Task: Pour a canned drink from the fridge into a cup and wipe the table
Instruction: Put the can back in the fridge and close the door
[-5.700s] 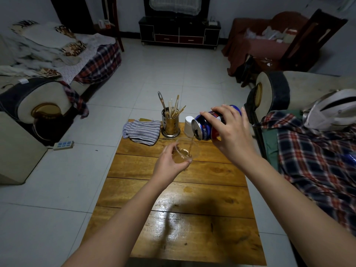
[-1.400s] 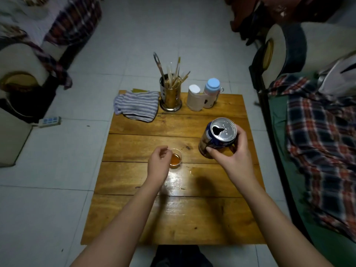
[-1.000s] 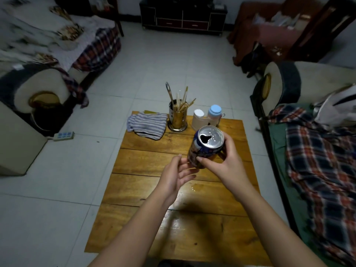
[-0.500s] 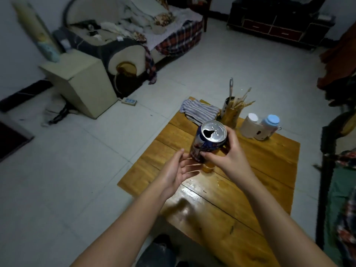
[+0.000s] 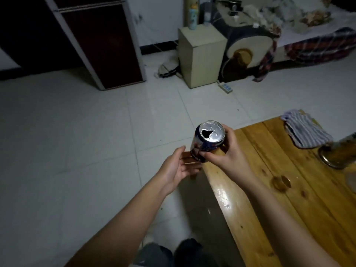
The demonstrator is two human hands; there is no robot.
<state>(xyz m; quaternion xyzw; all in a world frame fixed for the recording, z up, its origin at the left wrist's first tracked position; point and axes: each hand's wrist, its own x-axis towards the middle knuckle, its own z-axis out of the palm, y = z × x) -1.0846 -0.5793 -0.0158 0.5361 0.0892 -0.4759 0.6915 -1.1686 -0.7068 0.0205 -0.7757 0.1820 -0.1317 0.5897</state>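
My right hand [image 5: 229,154] grips an opened blue can [image 5: 208,140], held upright over the left edge of the wooden table [image 5: 260,209]. My left hand [image 5: 178,167] is beside the can's base with its palm up and fingers straight, holding nothing. A small clear cup [image 5: 281,183] with amber drink stands on the table to the right of my right arm. A striped cloth [image 5: 306,131] lies at the table's far end. The dark red fridge [image 5: 100,41] stands shut at the far left.
A metal holder [image 5: 339,153] with sticks stands at the right edge of view. A beige cabinet [image 5: 202,54], a sofa arm [image 5: 248,51] and a power strip [image 5: 226,87] are beyond the tiled floor [image 5: 77,141]. My shoes [image 5: 173,251] show at the bottom.
My view has swung left toward the fridge. The can, still in my right hand, has moved off the table's middle to its left edge. The cup stays on the table.
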